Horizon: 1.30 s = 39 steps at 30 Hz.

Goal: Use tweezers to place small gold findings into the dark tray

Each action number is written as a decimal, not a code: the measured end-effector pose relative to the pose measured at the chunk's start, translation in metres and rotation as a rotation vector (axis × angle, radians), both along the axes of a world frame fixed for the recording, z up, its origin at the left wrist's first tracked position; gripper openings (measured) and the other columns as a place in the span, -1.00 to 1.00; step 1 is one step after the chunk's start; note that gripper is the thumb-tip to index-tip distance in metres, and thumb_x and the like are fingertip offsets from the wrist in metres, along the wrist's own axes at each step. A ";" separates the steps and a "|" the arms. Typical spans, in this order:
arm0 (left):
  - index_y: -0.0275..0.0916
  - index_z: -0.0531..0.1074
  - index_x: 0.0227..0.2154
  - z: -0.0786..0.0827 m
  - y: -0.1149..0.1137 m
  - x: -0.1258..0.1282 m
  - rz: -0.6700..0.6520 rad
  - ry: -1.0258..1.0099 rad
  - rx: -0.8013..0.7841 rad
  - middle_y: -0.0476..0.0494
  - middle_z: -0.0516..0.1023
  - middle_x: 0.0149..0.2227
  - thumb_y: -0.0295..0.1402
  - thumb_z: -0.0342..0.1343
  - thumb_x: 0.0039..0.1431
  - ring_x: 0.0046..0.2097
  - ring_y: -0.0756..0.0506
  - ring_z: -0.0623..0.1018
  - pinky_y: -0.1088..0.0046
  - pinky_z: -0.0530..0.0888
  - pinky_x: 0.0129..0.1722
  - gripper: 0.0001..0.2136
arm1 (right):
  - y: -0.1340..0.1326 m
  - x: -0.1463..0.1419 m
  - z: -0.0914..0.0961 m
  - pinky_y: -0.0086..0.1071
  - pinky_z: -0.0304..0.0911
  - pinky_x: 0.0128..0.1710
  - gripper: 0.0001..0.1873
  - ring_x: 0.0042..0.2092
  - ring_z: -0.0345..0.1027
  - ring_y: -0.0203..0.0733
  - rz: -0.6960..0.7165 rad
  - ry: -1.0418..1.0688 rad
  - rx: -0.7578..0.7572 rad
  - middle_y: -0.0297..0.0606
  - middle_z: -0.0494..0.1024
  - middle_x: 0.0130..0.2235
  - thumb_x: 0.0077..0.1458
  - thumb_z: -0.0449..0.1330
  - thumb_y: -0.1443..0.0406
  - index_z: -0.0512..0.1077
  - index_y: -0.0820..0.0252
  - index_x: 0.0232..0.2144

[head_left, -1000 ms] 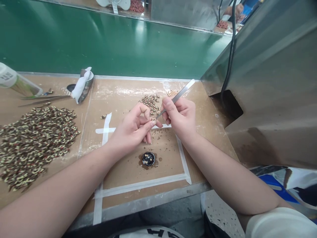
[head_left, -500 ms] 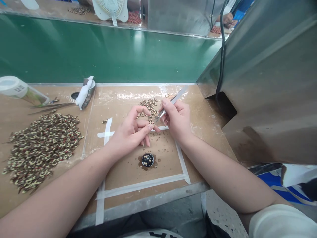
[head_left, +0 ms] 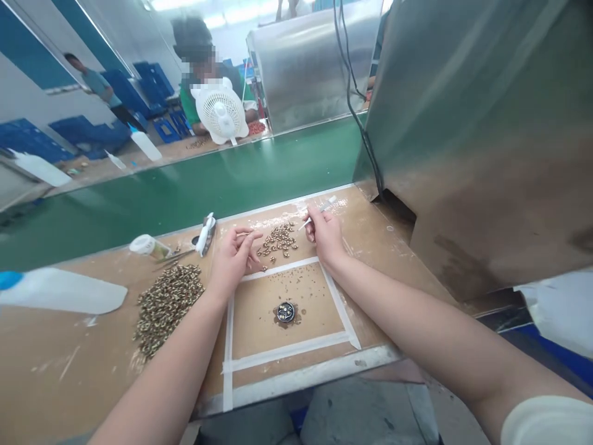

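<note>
My right hand (head_left: 325, 233) is closed around a pair of metal tweezers (head_left: 330, 203), their tips pointing down and left above the board. Left of it, my left hand (head_left: 237, 256) hovers low, fingers loosely stretched and partly apart, with no piece visible in them. Between the hands lies a small heap of brown-and-cream patterned pieces (head_left: 278, 238), with a few loose ones near my left fingers. Nearer me, a small round dark dish (head_left: 285, 312) holding little light bits sits on wet-looking spots inside a white tape outline (head_left: 296, 352).
A larger heap of patterned pieces (head_left: 169, 303) lies left, beside a white bottle (head_left: 65, 290), a tipped tub (head_left: 148, 246) and scissors (head_left: 178, 258). A metal housing (head_left: 472, 154) stands right. Beyond the green belt (head_left: 185, 198), a person sits behind a white fan (head_left: 220, 114).
The view has tilted up, showing more of the room. My hands have moved apart, and the tweezers no longer point close to my left fingertips.
</note>
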State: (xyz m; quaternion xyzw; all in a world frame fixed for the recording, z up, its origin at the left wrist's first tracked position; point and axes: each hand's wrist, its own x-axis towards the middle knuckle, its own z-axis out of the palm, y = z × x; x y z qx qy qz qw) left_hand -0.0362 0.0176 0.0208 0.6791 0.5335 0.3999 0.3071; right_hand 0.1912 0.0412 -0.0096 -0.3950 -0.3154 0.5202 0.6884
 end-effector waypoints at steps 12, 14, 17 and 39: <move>-0.14 0.51 0.22 0.002 0.059 -0.023 0.213 0.686 0.151 -0.26 0.34 0.41 -0.15 0.11 0.42 0.16 -0.29 0.57 0.15 0.44 0.22 -0.60 | 0.004 0.000 0.002 -0.47 -0.13 -0.67 -0.52 -0.65 0.02 -0.43 -0.019 0.094 -0.033 -0.46 0.28 -0.67 0.08 0.42 -0.03 0.44 0.20 -0.57; -0.17 0.49 0.24 0.010 0.063 -0.040 0.305 0.762 0.165 -0.30 0.22 0.45 -0.16 0.04 0.46 0.31 -0.35 0.43 0.12 0.34 0.33 -0.58 | 0.005 0.000 0.001 -0.47 -0.11 -0.67 -0.52 -0.65 0.03 -0.41 -0.022 0.088 -0.038 -0.45 0.29 -0.67 0.09 0.42 -0.03 0.45 0.20 -0.57; -0.25 0.52 0.19 0.017 0.071 -0.069 0.416 0.872 0.098 -0.46 0.31 0.35 -0.17 0.10 0.40 0.34 -0.45 0.36 -0.03 0.31 0.34 -0.59 | 0.007 0.001 0.001 -0.46 -0.07 -0.66 -0.54 -0.64 0.05 -0.40 -0.019 0.083 -0.047 -0.44 0.31 -0.66 0.09 0.42 -0.03 0.47 0.19 -0.56; -0.24 0.52 0.09 0.004 0.208 -0.004 -0.069 0.874 0.030 -0.26 0.56 0.13 -0.23 0.23 0.42 0.08 -0.23 0.59 0.04 0.58 0.09 -0.71 | 0.014 -0.005 -0.002 -0.40 -0.02 -0.61 -0.50 -0.64 0.08 -0.34 -0.011 0.011 -0.077 -0.44 0.31 -0.66 0.10 0.34 -0.11 0.48 0.17 -0.55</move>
